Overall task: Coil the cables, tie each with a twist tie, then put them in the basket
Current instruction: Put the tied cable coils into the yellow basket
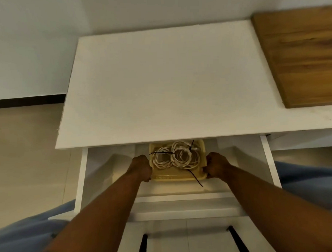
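A pale yellow basket sits low in the space under the white tabletop, its far end hidden by the table's front edge. Inside lie two coiled white cables: a smaller coil on the left and a larger coil on the right, each bound with a black twist tie whose loose end sticks out over the near rim. My left hand grips the basket's left rim. My right hand grips its right rim.
White side panels and a white crossbar frame the opening below the tabletop. A wooden board lies at the table's right. Two black legs show below. Blue fabric lies at both lower sides. A grey wall stands behind.
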